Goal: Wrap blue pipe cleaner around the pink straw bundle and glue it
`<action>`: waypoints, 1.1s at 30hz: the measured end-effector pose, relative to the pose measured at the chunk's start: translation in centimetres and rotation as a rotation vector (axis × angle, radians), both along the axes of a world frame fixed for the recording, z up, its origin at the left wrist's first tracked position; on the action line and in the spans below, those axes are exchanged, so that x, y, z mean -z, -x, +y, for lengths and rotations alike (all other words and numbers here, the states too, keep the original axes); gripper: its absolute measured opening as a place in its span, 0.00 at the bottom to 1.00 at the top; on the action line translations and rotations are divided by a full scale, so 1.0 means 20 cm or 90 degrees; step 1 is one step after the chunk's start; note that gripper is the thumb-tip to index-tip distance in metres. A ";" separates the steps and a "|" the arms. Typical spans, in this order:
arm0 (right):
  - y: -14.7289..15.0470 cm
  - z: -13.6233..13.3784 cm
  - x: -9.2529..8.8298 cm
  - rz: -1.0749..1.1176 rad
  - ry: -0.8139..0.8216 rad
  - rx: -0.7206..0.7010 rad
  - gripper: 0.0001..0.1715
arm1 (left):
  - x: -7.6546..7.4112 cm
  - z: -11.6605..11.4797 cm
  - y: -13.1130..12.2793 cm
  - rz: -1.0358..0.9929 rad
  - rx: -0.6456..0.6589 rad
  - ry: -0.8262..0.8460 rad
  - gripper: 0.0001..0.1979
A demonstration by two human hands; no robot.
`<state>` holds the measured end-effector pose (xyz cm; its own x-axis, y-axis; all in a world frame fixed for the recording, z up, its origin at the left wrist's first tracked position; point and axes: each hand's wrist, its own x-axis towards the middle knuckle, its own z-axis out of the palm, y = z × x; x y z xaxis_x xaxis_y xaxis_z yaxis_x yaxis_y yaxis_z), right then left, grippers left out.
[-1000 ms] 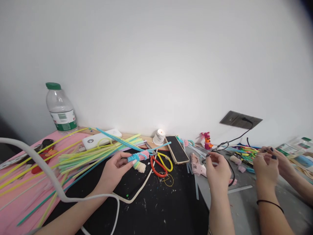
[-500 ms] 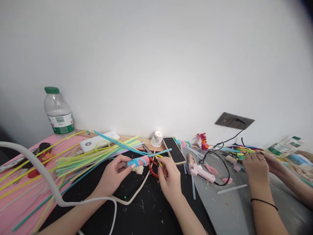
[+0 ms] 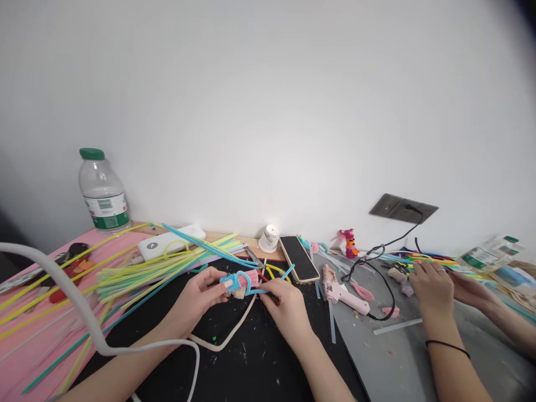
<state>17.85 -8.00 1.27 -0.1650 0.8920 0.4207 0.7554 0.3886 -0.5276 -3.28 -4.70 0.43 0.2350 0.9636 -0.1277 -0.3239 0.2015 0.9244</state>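
Note:
My left hand (image 3: 205, 293) pinches a small bundle of pink pipe cleaners (image 3: 250, 278) around its blue-wrapped end. A blue pipe cleaner (image 3: 288, 272) loops round the bundle, and its loose end is pinched between the thumb and fingers of my right hand (image 3: 285, 301). A cream-coloured piece (image 3: 239, 293) shows at the bundle's underside. Just behind my right hand lie pliers with red and yellow handles (image 3: 271, 272), partly hidden by it.
Many pastel pipe cleaners (image 3: 138, 282) lie at left beside a white power bank (image 3: 157, 245) and bottle (image 3: 104, 195). A phone (image 3: 298, 259), paper cup (image 3: 269, 239) and pink glue gun (image 3: 343, 296) stand beyond my right hand. A co-worker's hands (image 3: 431, 290) are at far right; a white cable (image 3: 87, 318) crosses left.
My right hand has taken the blue pipe cleaner's free end and drawn it round toward the front of the bundle. The co-worker's hand has shifted slightly left.

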 end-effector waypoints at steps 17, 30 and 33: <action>0.06 -0.06 -0.08 0.117 0.058 -0.119 0.13 | 0.09 0.05 0.03 0.141 -0.102 -0.095 0.17; 0.11 -0.08 -0.03 0.019 0.013 -0.116 0.08 | 0.09 0.04 0.02 0.212 -0.102 -0.163 0.15; 0.14 -0.10 -0.04 0.046 0.014 -0.159 0.11 | 0.08 0.04 0.02 0.233 -0.079 -0.167 0.13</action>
